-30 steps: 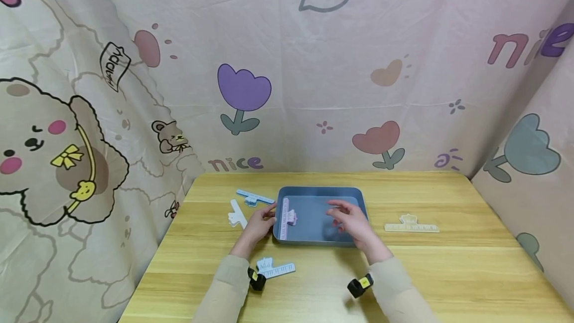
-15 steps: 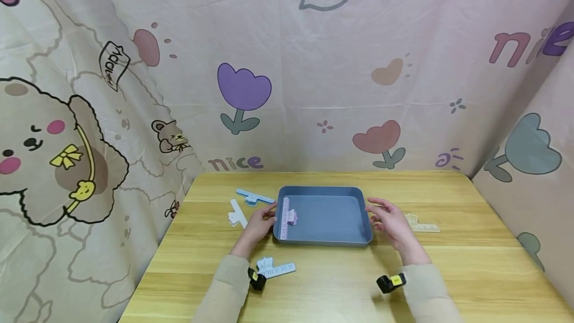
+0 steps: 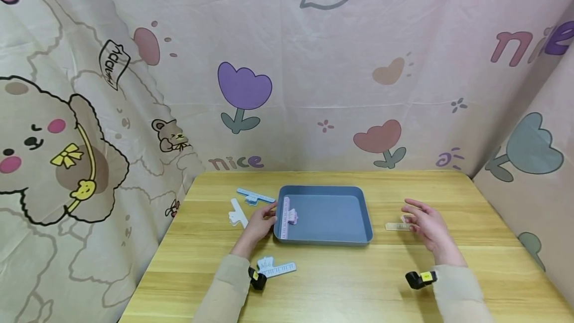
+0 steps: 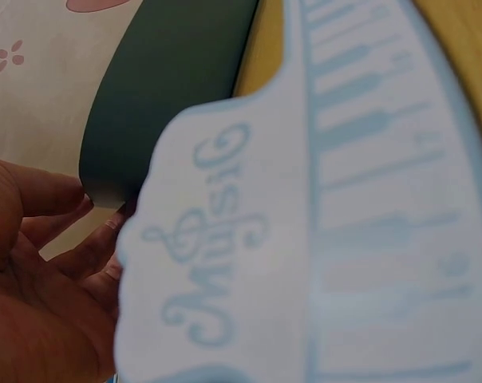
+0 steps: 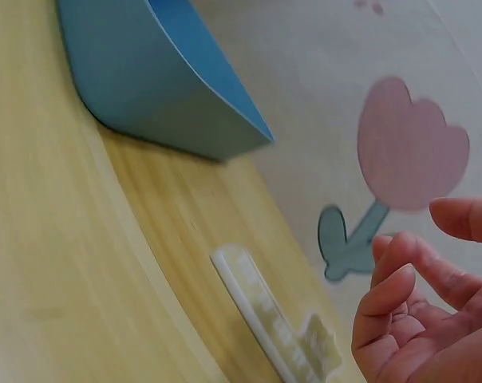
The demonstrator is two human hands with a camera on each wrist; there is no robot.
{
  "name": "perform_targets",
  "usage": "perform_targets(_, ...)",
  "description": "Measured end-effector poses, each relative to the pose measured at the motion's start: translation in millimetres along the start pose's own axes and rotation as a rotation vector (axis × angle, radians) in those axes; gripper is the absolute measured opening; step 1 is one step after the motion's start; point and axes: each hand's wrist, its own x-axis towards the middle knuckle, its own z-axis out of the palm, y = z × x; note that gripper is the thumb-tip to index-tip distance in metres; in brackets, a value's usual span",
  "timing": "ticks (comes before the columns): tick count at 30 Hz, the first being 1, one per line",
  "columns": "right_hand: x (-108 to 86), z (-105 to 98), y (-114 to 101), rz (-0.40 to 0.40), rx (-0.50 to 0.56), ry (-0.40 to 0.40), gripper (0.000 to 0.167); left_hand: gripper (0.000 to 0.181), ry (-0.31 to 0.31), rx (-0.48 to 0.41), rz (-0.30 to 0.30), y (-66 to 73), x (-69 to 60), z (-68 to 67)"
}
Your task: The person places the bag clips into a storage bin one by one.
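L hand, loosely spread, touches tray @ 9 o'clock; R hand, also spread, nr clip @ tray's 3 o'clock.

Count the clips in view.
5 visible: purple clip in the tray; blue clip and white clip left of the tray; light-blue clip by the left sleeve; cream clip partly hidden by the right hand. More could be hidden.
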Motion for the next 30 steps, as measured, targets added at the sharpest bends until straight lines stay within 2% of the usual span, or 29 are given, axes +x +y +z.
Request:
perform_targets(5,3.1,-17,3,0.038,0.02,0.026,0.014,0.049,0.0,0.0,-0.013,0.6,0.8,-0.2)
perform_targets(10,6.3,-26,8,0.073,-0.062,0.05,0.057,0.05,-0.002,-0.002,-0.002,0.3,0.3,0.3)
perform_targets(12,7.4,-28,10,0.093,-0.096,0.06,0.066,0.049,-0.001,-0.001,-0.002,-0.2,0.0,0.6)
perform_targets(20,8.7,-37,17,0.127,-0.183,0.08,0.065,0.05,-0.001,0.008,-0.016,0.6,-1.7,0.2)
perform_targets(30,4.6,-45,19,0.147,-0.256,0.025,0.065,0.049,-0.003,0.003,-0.014,1.5,-0.6,0.2)
